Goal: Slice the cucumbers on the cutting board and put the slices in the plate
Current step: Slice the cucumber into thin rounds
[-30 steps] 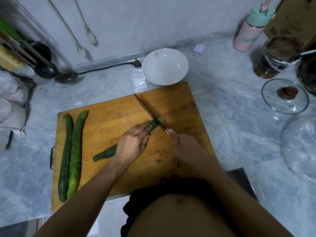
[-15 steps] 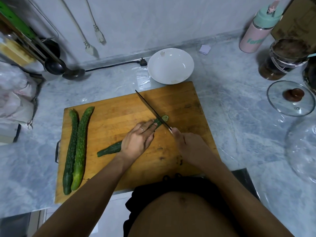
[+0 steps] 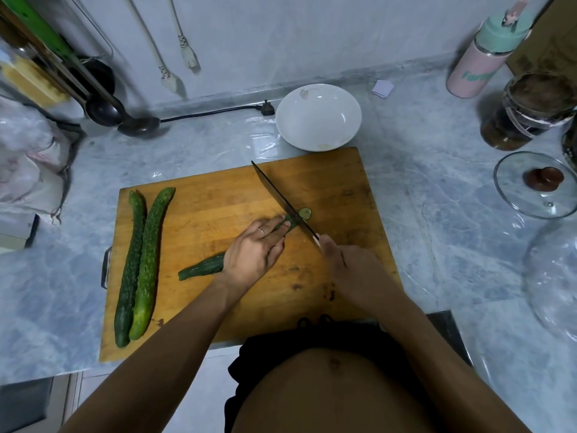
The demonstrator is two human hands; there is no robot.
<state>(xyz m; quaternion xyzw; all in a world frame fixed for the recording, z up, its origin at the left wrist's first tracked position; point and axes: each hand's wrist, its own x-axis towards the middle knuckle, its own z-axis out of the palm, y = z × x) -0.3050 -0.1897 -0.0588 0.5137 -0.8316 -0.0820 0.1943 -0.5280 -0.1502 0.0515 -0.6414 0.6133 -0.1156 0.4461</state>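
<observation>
Nearest the wearer, the wooden cutting board (image 3: 218, 214) is laid on the marble counter (image 3: 437, 214). At its nine o'clock edge two whole cucumbers (image 3: 140, 264) are laid side by side, touching along their length. At the board's centre a third cucumber (image 3: 203, 266) is pinned down by the left hand (image 3: 254, 250), whose fingers are stretched flat along it; a ring is worn on one finger. The right hand (image 3: 352, 270) is clenched around the handle of a dark knife (image 3: 281, 201), the blade being set across the cucumber's far end, just past the left fingertips. One cut slice (image 3: 305, 213) is seen lying just beside the blade, toward three o'clock.

Compared with the earlier frames, the blade is kept at the same cut and the slice is found in much the same spot; mainly the view has been shifted, so the board is seen further right.

Beyond the board at twelve o'clock, a white plate (image 3: 318, 117) is stood just off its far edge, without slices. At three o'clock a glass lid (image 3: 535, 185) with a brown knob is rested on the counter. Farther, toward two o'clock, a dark jar (image 3: 527, 110) and a pink bottle (image 3: 480, 60) with a mint cap are stood; green lettering is printed on the bottle, but it is too blurred to be read with confidence. A black cable (image 3: 212, 112) is run along the wall at eleven o'clock.
</observation>
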